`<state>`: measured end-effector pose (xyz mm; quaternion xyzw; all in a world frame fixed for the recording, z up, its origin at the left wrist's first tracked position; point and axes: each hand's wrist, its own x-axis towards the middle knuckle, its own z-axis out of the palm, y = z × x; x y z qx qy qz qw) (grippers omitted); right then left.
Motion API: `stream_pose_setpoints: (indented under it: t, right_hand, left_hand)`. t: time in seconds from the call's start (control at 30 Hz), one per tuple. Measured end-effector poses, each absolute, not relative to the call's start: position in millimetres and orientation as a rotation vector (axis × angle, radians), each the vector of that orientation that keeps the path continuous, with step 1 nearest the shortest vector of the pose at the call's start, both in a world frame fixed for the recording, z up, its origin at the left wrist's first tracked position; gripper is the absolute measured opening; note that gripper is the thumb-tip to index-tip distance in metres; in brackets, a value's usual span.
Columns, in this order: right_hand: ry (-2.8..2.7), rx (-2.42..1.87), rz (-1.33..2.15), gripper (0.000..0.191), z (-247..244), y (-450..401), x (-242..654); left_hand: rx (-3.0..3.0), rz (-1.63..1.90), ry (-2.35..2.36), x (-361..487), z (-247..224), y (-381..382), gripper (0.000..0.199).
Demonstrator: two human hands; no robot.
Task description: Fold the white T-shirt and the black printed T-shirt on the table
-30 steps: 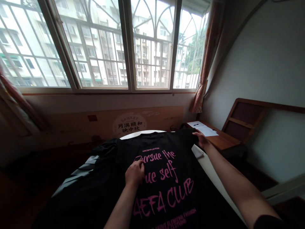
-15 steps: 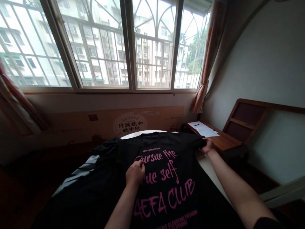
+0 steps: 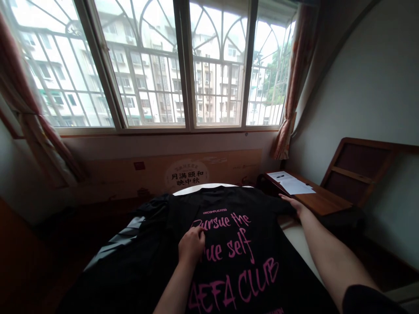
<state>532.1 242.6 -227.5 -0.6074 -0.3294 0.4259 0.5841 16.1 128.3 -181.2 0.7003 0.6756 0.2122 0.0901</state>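
A black T-shirt (image 3: pixel 225 244) with pink lettering lies spread over a white, round-edged table (image 3: pixel 303 244), its collar at the far side. My left hand (image 3: pixel 191 244) is closed, its fingers curled into the shirt cloth beside the first pink word; the fingertips are partly hidden. At the shirt's right sleeve, my right hand (image 3: pixel 294 205) has its fingers stretched out along the sleeve's edge. To the left, a second dark garment with pale stripes (image 3: pixel 119 240) lies bunched up, touching the shirt.
Past the table's right side stands a wooden chair (image 3: pixel 330 203) with white papers (image 3: pixel 291 183) and a dark pen-like item on its seat. A printed cardboard panel (image 3: pixel 225 163) runs below the barred window (image 3: pixel 216 87). Patterned curtains (image 3: pixel 290 109) hang at both sides.
My right hand has loosened from the sleeve and its fingers have straightened; the sleeve now lies flatter. My left hand stays at the same spot on the shirt. The view has shifted slightly left.
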Motion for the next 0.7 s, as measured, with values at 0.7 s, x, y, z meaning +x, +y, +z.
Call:
stream_pose_setpoints:
  t: [0.7]
  right_hand:
    - [-0.739,-1.38,0.88,0.059,-247.8,256.9,542.7]
  left_hand:
    - [2.077,0.623,2.011,17.7,-178.8,127.6,0.026]
